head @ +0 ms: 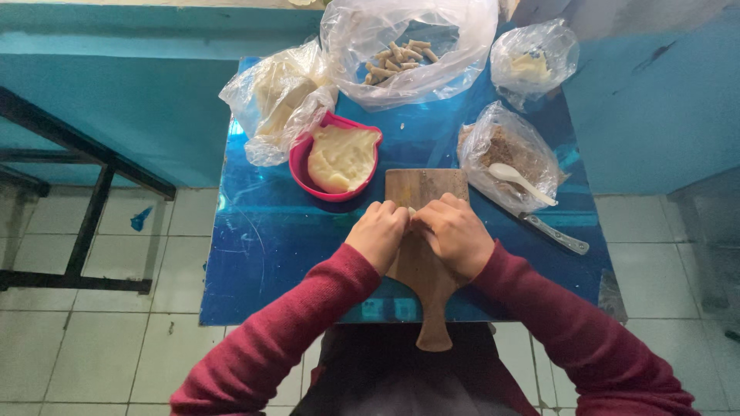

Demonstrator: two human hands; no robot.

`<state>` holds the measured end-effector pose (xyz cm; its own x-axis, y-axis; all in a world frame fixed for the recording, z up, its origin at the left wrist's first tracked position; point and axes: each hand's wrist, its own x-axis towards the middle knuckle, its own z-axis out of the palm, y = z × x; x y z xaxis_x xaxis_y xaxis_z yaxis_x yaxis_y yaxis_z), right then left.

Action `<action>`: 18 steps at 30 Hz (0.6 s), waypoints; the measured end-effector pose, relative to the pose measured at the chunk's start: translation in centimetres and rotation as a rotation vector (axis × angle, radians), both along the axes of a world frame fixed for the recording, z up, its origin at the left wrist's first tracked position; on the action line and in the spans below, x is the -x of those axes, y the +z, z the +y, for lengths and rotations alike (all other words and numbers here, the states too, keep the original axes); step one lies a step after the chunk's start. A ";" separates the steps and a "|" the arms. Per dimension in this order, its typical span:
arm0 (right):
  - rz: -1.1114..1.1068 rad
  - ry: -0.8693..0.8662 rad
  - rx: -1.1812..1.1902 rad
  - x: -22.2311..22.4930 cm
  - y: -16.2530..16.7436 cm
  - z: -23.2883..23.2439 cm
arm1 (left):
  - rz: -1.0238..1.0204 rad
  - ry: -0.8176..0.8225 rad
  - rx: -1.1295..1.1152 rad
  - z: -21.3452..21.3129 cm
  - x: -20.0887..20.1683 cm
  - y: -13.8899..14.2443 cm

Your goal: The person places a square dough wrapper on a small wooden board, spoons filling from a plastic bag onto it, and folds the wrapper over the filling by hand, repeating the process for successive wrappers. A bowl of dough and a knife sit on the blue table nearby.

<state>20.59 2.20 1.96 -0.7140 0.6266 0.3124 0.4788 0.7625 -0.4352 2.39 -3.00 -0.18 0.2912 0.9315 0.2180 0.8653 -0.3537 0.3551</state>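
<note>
At the frame's centre, both hands, left (pixel 378 233) and right (pixel 457 233), press together, fingers curled, pinching a small pale piece (pixel 412 209), barely visible, over the brown wooden paddle-shaped board (pixel 422 266) on the blue counter (pixel 262 254).

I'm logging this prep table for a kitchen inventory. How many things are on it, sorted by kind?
Clear plastic bags: 4
Pink bowl of dough: 1
Wooden board: 1
White spoon: 1
Knife: 1
Total: 8

Both hands, left and right, press together on the board.
</note>
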 end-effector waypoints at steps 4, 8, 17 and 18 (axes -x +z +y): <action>0.026 -0.003 -0.001 0.1 0.1 0.3 | 0.013 -0.019 0.037 1.0 0.1 0.5; 0.060 -0.042 0.156 0.4 0.6 1.3 | -0.040 -0.028 -0.008 1.5 0.4 1.2; 0.070 -0.012 0.029 -0.2 -0.1 0.5 | -0.118 0.024 0.013 0.2 0.5 0.5; 0.057 0.000 0.002 -0.2 -0.3 0.5 | -0.126 0.022 0.029 0.1 0.6 0.4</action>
